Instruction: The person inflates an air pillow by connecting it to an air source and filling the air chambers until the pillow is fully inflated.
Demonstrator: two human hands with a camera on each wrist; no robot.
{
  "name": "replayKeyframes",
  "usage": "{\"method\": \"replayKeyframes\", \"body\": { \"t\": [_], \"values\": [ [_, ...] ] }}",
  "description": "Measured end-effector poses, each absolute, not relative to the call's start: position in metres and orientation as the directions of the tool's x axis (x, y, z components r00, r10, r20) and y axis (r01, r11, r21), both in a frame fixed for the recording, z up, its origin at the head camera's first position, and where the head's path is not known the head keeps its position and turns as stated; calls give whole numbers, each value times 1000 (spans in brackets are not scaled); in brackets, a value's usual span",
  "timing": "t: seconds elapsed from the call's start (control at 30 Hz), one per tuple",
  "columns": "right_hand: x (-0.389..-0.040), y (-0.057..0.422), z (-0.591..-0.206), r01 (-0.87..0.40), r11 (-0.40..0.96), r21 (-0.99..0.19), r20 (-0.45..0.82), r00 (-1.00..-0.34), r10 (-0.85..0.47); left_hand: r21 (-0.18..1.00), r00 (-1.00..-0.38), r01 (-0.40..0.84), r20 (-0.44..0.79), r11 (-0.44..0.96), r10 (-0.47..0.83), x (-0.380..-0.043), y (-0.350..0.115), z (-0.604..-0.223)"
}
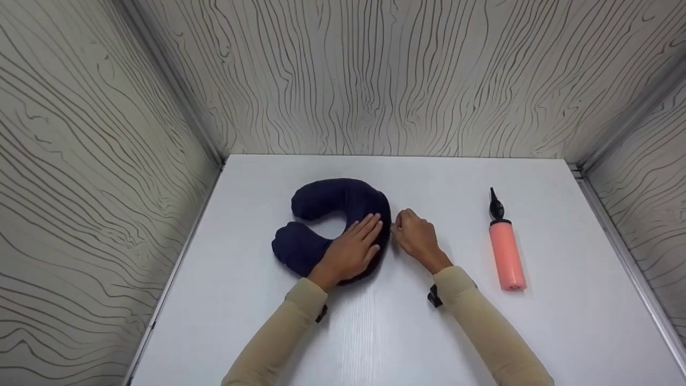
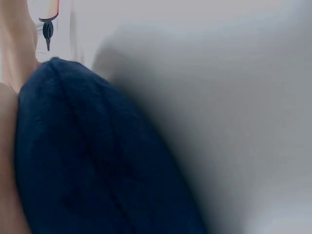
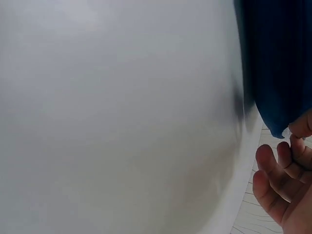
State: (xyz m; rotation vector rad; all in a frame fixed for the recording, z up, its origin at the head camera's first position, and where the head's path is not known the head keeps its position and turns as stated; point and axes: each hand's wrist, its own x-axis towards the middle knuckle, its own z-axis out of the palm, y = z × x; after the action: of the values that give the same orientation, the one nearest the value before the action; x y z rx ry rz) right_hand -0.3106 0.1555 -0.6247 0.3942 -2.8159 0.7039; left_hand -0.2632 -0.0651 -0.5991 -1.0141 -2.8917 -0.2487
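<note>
A navy blue U-shaped neck pillow (image 1: 321, 195) lies on the white table, its opening facing left. My left hand (image 1: 351, 252) rests flat on the pillow's near right part, fingers straight. At the outer right edge of the pillow, my right hand (image 1: 417, 236) pinches with thumb and forefinger. In the right wrist view a small clear valve (image 3: 286, 132) shows between the pillow's blue edge (image 3: 278, 97) and those fingertips. The other fingers of that hand are loosely curled. The left wrist view is mostly filled by the pillow's seamed side (image 2: 97, 146).
To the right, a pink hand pump (image 1: 507, 257) with a black nozzle (image 1: 497, 209) lies on the white table (image 1: 364, 343). Wood-grain patterned walls (image 1: 343, 80) enclose the back and both sides. Dark straps or devices (image 1: 434, 296) sit at both wrists.
</note>
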Motion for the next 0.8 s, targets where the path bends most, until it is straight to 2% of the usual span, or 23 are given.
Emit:
{"method": "replayKeyframes", "body": {
  "t": [0.17, 0.5, 0.67, 0.8],
  "values": [
    [-300, 159, -627, -314, 831, -460, 231, -945, -229, 114, -774, 632, 116, 766, 622, -259, -66, -592],
    [-286, 158, -626, -387, 796, -466, 305, -914, -266, 62, -852, 516, 140, 854, 504, -259, -34, -578],
    [-279, 160, -626, -419, 775, -473, 306, -903, -301, 30, -872, 483, 105, 875, 478, -265, -28, -583],
    [-277, 164, -630, -426, 790, -441, 313, -898, -309, 27, -862, 501, 100, 865, 496, -267, -27, -592]
  ]
}}
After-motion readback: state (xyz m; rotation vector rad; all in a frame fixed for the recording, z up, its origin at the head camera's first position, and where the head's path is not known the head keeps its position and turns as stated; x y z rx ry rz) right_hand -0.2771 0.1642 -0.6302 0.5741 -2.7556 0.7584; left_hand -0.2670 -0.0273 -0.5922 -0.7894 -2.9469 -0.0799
